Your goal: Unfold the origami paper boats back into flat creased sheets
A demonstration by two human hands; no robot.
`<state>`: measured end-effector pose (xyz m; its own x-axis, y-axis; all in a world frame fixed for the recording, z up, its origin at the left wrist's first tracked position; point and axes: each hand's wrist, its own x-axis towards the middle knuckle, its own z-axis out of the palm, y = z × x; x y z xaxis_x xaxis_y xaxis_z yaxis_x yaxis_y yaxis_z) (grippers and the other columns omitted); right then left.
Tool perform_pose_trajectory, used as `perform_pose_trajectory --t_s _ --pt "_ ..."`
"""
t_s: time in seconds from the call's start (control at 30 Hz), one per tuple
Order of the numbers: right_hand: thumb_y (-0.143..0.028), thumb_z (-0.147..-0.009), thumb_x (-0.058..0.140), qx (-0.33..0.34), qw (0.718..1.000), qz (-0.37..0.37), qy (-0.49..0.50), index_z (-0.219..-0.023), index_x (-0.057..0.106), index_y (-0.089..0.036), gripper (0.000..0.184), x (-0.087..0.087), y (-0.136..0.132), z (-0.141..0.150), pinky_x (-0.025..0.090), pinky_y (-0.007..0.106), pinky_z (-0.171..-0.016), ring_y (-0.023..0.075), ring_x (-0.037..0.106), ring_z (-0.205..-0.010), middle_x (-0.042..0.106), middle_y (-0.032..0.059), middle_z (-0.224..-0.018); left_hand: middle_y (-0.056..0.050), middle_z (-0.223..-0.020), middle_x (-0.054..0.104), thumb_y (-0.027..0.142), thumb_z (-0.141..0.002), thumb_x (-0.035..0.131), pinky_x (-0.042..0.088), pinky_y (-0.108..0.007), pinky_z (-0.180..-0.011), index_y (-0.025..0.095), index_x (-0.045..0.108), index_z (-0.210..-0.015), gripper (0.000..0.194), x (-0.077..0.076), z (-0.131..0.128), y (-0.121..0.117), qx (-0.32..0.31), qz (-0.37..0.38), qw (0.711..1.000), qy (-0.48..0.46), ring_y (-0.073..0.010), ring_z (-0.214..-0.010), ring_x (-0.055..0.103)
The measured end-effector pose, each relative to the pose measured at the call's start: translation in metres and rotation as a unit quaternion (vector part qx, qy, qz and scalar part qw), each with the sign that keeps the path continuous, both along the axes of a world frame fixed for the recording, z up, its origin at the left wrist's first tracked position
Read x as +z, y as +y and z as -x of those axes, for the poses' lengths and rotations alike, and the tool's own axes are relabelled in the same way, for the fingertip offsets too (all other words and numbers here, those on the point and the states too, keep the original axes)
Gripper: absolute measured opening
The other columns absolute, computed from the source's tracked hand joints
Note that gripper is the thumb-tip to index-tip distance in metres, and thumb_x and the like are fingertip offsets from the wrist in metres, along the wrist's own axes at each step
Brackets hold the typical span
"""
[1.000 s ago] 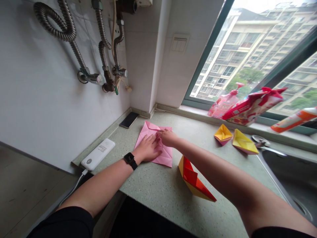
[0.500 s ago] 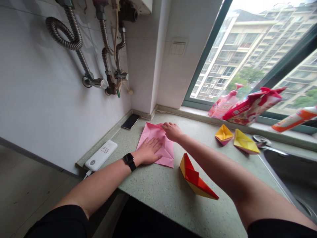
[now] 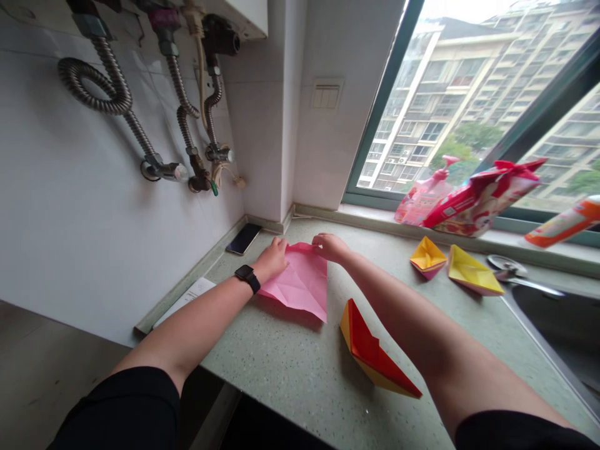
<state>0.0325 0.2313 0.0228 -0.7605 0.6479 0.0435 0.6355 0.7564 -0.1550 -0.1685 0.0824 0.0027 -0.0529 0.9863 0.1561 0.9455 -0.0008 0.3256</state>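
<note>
A creased pink paper sheet lies on the speckled green countertop, its far edge raised a little. My left hand, with a black watch on the wrist, grips the sheet's far left edge. My right hand pinches its far edge near the right corner. A red and yellow paper boat sits just beyond my right forearm's near side, untouched. Two smaller folded paper boats stand farther right.
A phone and a white power bank lie along the wall, with metal hoses above. Scissors lie by the steel sink. Packets and an orange tube sit on the windowsill.
My left hand has moved from lying flat on the sheet to its far left edge. The sheet's far edge has lifted, and the sheet now lies more opened out.
</note>
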Motion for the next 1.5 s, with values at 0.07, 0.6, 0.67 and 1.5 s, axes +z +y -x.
perform_pose_trajectory --t_s 0.07,0.6,0.67,1.5 --pt "-0.017 -0.094 0.064 0.009 1.000 0.010 0.021 -0.108 0.080 -0.018 0.021 0.001 0.004 -0.002 0.052 0.028 -0.088 0.0227 0.072 -0.103 0.080 0.0108 -0.116 -0.017 -0.141 0.057 0.019 -0.089 0.072 0.058 -0.037 -0.100 0.017 0.048 -0.154 0.069 0.004 0.008 0.008 -0.002 0.013 1.000 0.004 -0.0263 -0.110 0.072" --pt "-0.014 -0.086 0.062 0.066 0.966 0.123 0.216 -0.093 0.071 -0.021 0.014 0.021 -0.023 -0.026 0.053 0.029 -0.082 0.0194 0.073 -0.091 0.079 0.0041 -0.096 -0.010 -0.154 0.053 0.013 -0.077 0.082 0.042 -0.042 -0.121 0.023 0.083 -0.094 0.020 0.075 0.042 0.032 -0.220 0.044 0.972 0.065 -0.0326 -0.138 0.053" --pt "-0.017 -0.086 0.061 0.058 0.960 0.139 0.238 -0.093 0.069 -0.021 0.011 0.023 -0.029 -0.030 0.053 0.029 -0.082 0.0192 0.071 -0.089 0.077 0.0037 -0.094 -0.010 -0.146 0.060 0.011 -0.077 0.078 0.042 -0.039 -0.118 0.020 0.078 -0.081 0.010 0.082 0.041 0.028 -0.233 0.051 0.971 0.025 -0.0305 -0.133 0.057" --pt "-0.044 -0.069 0.091 -0.063 0.884 0.333 0.322 -0.072 0.059 -0.019 0.041 0.020 -0.051 -0.040 0.054 0.026 -0.055 0.0130 0.060 -0.059 0.060 -0.0030 -0.064 0.001 -0.068 0.061 0.067 -0.068 0.090 0.042 -0.025 -0.056 0.020 0.062 -0.077 0.056 0.087 0.044 -0.022 0.017 0.112 0.936 -0.332 -0.0134 -0.061 0.053"
